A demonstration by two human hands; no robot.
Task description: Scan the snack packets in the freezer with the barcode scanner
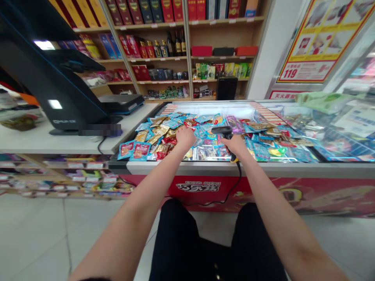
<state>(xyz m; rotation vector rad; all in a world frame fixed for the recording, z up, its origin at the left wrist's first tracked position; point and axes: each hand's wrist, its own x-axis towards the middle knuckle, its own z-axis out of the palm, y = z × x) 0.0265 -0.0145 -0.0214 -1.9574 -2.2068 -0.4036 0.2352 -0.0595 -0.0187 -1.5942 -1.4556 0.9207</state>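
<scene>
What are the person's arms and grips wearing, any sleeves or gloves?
The left arm and right arm are bare, with no sleeves. The left grip and right grip wear no gloves, and no watch or markings show. Black trousers show below.

The person's left forearm (137, 207) and right forearm (278, 218) were bare and smooth, narrowing steadily from the bottom of the view toward the left hand (185, 139) and right hand (234, 146). Plain black trousers (175, 246) covered both legs in a matte cloth with soft folds. A tiny bright glint showed at the trousers' middle, too small to tell. A dark sliver lay along the left arm's lower edge, too cut off to identify.
</scene>
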